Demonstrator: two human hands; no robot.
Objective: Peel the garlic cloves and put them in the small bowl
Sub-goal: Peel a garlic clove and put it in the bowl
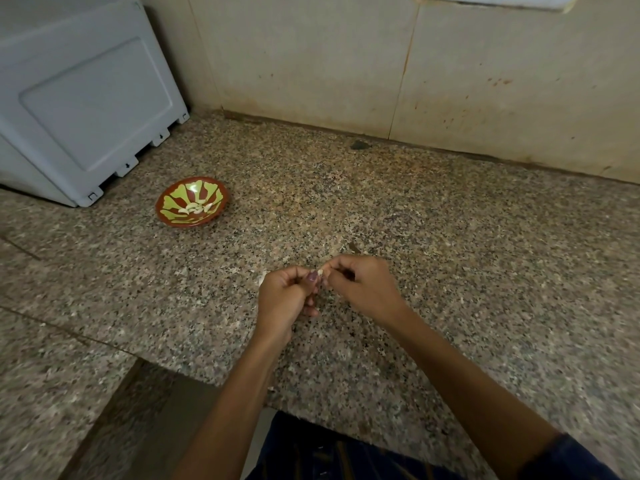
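One garlic clove (320, 272), small and pale, sits pinched between the two hands just above the speckled granite counter (450, 244); too little shows to tell which way its long axis runs. The left hand (285, 299) curls its fingers and thumb round it, and the right hand (360, 284) pinches it from the other side. Well apart to the left stands one small bowl (192, 201), round, shallow, red with green petal shapes, holding about four peeled white cloves (195, 208). Behind the bowl leans one grey plastic panel (83, 98).
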